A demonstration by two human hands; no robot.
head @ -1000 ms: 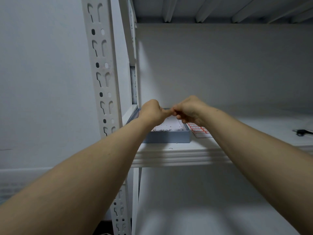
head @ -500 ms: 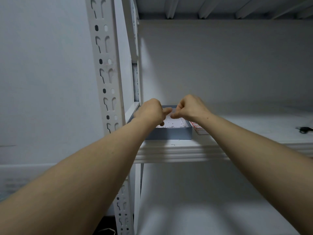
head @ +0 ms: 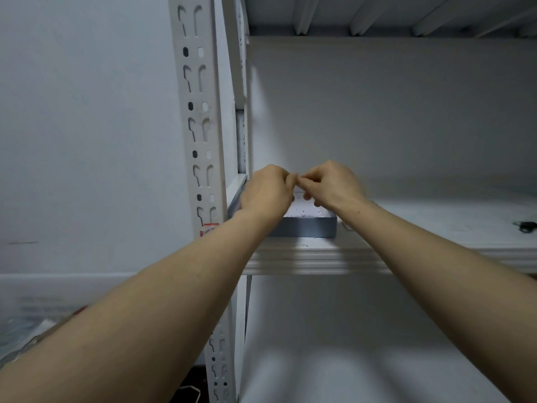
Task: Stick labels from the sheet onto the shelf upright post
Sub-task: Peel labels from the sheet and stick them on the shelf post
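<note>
My left hand [head: 266,193] and my right hand [head: 331,186] meet fingertip to fingertip above a shallow blue box [head: 305,226] on the shelf. Both pinch a small pale label [head: 298,181] between them; it is too small to make out in detail. The white slotted upright post [head: 200,126] stands just left of my left hand. A red-edged label [head: 209,228] is stuck on the post at shelf height, partly behind my left forearm. The label sheet is hidden behind my right forearm.
The white shelf board [head: 421,216] runs to the right, with a small dark object [head: 526,226] near its far right. Another shelf deck is overhead. A grey wall lies left of the post, and clutter shows on the floor at bottom left.
Both hands stay pinched together over the box and have lifted slightly. The view has shifted, so the label sheet is now behind my right forearm and the label on the post shows.
</note>
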